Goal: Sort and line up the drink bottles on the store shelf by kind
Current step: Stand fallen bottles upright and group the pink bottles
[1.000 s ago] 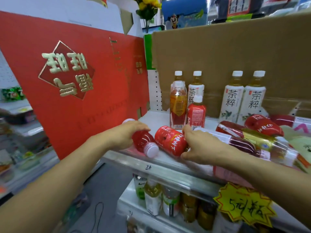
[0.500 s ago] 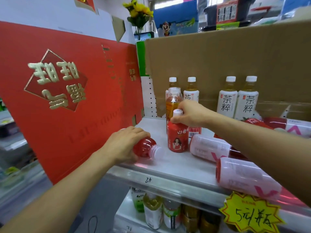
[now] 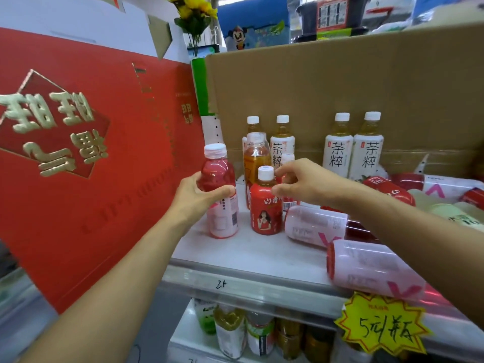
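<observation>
A person's left hand (image 3: 201, 195) wraps thumb and fingers round the shoulder of a pink drink bottle (image 3: 221, 210), which stands upright at the left end of the store shelf (image 3: 248, 258), just beside a red carton (image 3: 104, 158). The right hand (image 3: 301, 182) hovers with loosely curled fingers at the white cap of a small red bottle (image 3: 265, 216) standing next to it; whether it touches the cap cannot be told. Two more pink bottles (image 3: 314, 226) lie on their sides near the front edge, with white-labelled tea bottles (image 3: 337, 150) upright behind. The bottles look full, so probably weighty for their size, firm-walled and slick in their shrink-wrap. A grip round the waist or shoulder should hold better than a pinch at the cap, and those lying down could roll.
</observation>
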Demonstrator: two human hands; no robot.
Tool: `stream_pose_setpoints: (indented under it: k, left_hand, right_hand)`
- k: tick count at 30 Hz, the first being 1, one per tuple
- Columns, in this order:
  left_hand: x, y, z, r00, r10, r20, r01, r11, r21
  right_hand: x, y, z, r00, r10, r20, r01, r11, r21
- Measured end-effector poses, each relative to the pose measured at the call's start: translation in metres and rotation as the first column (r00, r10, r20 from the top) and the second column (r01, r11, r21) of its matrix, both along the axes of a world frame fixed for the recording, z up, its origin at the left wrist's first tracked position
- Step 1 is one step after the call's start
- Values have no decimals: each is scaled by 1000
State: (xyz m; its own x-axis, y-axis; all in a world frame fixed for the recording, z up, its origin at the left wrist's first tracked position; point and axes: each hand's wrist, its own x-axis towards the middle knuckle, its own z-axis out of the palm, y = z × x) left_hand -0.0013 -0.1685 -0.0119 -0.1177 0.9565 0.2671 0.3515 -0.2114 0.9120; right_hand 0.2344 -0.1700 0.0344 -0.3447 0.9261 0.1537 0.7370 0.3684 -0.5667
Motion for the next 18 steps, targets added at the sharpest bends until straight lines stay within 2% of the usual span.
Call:
stream_pose_setpoints:
  k: [3,5,7,9,10,12,15,18]
  left_hand:
    - [5,1,0,1000,-13,-3,12,999,-46]
    - [10,-5,-6,998,55,-31,-56,997,-57]
    - [19,-23,-17,972,231,-45,-225,968,110]
    - [38,-50,-27,941,339,-11,-301,850,433]
    - [50,-63,-31,950,313,-16,-255,801,542]
    - [78,-79,-38,982,142,-127,-31,776,630]
    - [127,-91,-43,922,-138,-362,336,750,569]
    - [163,-95,-49,811,-313,-494,541,724,429]
  right_hand:
    - [28,-26,-2,999,31,21,-32,999,15]
    - [51,-43,-7,999,13,36,-14,1000,28]
    - [75,-60,-14,999,-28,27,27,999,45]
    - [99,-77,-22,998,-63,6,62,996,64]
    - [110,-85,-25,997,-78,0,78,994,81]
    - [128,-99,-34,995,-103,-10,103,989,103]
    - [160,-118,-44,990,-141,22,139,987,79]
    - [185,-133,-49,958,-136,252,138,990,9]
